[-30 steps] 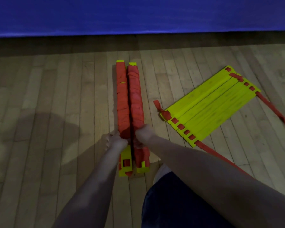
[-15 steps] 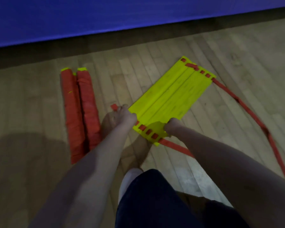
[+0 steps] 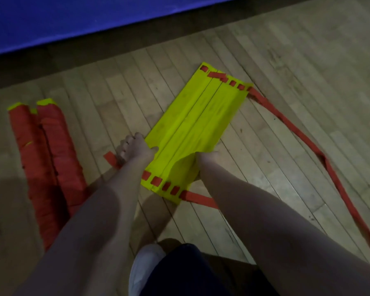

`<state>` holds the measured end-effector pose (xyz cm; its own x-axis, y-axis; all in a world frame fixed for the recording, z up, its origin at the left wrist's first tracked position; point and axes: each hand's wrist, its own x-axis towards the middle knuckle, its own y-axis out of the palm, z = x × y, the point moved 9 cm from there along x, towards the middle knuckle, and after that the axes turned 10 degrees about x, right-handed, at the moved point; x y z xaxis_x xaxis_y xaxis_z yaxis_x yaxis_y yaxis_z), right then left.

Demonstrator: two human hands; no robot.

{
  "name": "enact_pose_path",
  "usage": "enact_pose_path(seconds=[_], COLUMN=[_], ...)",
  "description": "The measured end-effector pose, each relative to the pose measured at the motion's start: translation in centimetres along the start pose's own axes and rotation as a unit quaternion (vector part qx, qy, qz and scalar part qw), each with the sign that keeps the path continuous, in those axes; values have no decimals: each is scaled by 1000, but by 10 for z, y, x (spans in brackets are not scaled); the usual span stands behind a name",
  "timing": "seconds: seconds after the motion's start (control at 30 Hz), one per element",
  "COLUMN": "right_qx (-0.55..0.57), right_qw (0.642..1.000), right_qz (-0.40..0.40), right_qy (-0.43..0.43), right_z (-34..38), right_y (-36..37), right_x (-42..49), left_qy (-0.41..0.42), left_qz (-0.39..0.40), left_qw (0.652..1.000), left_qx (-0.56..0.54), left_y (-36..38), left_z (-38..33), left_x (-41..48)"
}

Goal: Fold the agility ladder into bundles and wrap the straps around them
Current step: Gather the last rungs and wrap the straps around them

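The yellow rungs (image 3: 190, 129) are bunching closer together than half a second ago, and both hands are sliding further up their sides. The left hand (image 3: 137, 148) is gripping the left edge with curled fingers. The right hand (image 3: 205, 159) is gripping the right edge and lifting it a little, so the rungs are bending up there. Its fingers seem to be tucked under, but the light is too dim to be sure. The hands are apart, one on each side, so they can squeeze the flat rungs into one stack. The long orange strap (image 3: 308, 144) is trailing loose on the wooden floor (image 3: 308, 60) to the right, waiting to be wound round. Two wrapped bundles (image 3: 43, 154) are lying to the left, out of the way, already done.
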<state>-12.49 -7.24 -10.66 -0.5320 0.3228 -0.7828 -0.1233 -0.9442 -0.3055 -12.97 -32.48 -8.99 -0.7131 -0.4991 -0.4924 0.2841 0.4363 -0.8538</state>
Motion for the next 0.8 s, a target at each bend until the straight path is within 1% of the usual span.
enact_pose_path(seconds=[0.07,0.17,0.2,0.27,0.37,0.43,0.47,0.53,0.57,0.63,0.67,0.7,0.73,0.77,0.8], right_qx=[-7,-59,-84,-145,-198,-247,-274,-337,-361,-383,-417,-450,-464,-442,-376], right_qw=[999,997,995,986,980,969,962,942,933,924,908,891,878,884,913], right_qz=[17,29,32,31,-12,-15,-17,-4,1,1,-10,-30,-50,-45,-4], right_qy=[33,44,53,69,27,18,9,-7,-15,-15,-29,-58,-105,-144,-159], right_z=[-1,2,3,-2,5,7,10,14,12,1,-1,3,9,17,19], right_y=[2,-14,-24,-52,-108,-141,-158,-187,-201,-230,-243,-252,-257,-256,-249], right_x=[-11,-8,-6,2,12,10,10,13,16,15,14,11,9,4,-2], left_qy=[5,22,31,55,105,120,107,53,38,26,24,23,22,27,32], left_qz=[18,32,39,78,155,204,225,301,322,338,338,338,332,327,329], left_qw=[1000,998,996,993,980,969,967,951,943,934,933,933,935,936,935], left_qx=[10,59,69,66,62,67,52,-38,-80,-115,-121,-125,-127,-129,-131], left_y=[3,9,12,25,62,86,95,112,115,116,111,106,100,92,85], left_z=[-6,-19,-27,-47,-87,-109,-116,-129,-137,-153,-159,-165,-171,-179,-186], left_x=[-3,-14,-21,-40,-80,-107,-120,-147,-160,-181,-190,-197,-202,-207,-213])
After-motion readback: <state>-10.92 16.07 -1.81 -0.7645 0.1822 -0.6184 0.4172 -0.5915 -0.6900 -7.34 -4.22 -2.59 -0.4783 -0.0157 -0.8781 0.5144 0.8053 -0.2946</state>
